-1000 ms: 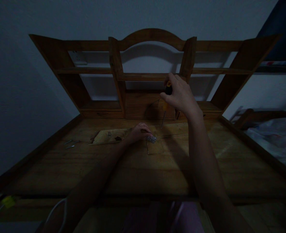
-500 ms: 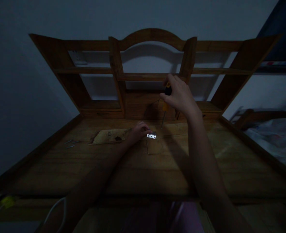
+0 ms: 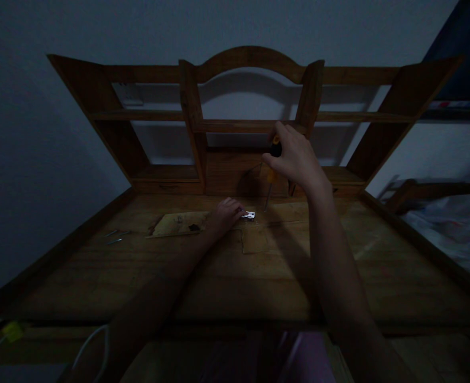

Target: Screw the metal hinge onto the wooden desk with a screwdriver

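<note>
In my right hand (image 3: 296,157) is a screwdriver (image 3: 274,173) with a black and orange handle, its thin shaft pointing down above the desk. My left hand (image 3: 226,215) is closed on a small shiny metal hinge (image 3: 250,215), which sticks out to the right of the fingertips. Beneath the hinge runs a long strip of worn wood (image 3: 175,223), partly covered by the left hand. A small squarish thin piece (image 3: 254,241) lies just in front of it. The screwdriver tip is apart from the hinge, a little to its right.
Several thin metal pieces, perhaps screws (image 3: 115,241), lie at the left of the wooden desk (image 3: 219,287). A wooden shelf unit (image 3: 251,126) stands along the back. At the lower left hangs a white cable (image 3: 91,340) near a yellow tag (image 3: 12,331). The room is dim.
My left hand has turned the hinge and moved it slightly back, so its holed plate now faces differently. My right hand with the screwdriver has stayed in place.
</note>
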The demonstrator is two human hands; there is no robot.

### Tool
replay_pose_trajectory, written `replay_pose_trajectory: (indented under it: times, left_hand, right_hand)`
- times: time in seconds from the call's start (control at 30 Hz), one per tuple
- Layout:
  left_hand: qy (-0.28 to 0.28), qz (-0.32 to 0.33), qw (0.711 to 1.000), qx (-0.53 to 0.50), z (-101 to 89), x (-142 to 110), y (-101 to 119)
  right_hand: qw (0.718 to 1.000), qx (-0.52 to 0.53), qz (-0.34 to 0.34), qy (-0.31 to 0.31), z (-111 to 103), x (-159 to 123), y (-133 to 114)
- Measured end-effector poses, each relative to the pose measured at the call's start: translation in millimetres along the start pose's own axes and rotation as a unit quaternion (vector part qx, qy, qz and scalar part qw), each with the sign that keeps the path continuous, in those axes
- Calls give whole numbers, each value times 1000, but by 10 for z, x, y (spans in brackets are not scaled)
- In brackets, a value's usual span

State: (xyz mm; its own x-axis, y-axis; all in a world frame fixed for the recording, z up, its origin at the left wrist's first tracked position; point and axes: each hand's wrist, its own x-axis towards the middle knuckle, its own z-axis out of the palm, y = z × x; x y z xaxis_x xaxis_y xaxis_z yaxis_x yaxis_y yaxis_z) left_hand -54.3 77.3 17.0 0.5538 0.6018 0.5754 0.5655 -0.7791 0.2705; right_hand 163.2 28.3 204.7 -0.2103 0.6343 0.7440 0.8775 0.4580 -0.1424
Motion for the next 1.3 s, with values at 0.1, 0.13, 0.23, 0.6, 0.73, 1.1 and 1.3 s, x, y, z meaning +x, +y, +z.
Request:
replay_pose_trajectory:
  times: [0.1,0.13,0.23,0.6,0.73,1.1,1.3]
  left_hand:
    - [-5,1,1000,7,11,-4,-15]
    - [-4,0,1000,11,19,-7,-25]
    - [3,-4,1000,20,47,-16,-56]
    - [9,13,999,29,41,-24,-64]
    - [10,37,999,29,59,-36,-100]
    - [17,37,999,21,72,-26,-73]
    - [9,49,999,2,115,-43,-117]
  right_hand:
    - [1000,0,-3,-2,12,3,-5]
    - [1000,-2,-3,-2,13,5,-9]
    - [1000,-5,1,-8,7,10,-25]
    - [1000,-8,6,-15,-17,17,-25]
    - [1000,-11,9,-18,-25,14,-32]
    - [1000,-20,11,-5,-42,6,-34]
    - [1000,-21,16,-9,-52,6,-42]
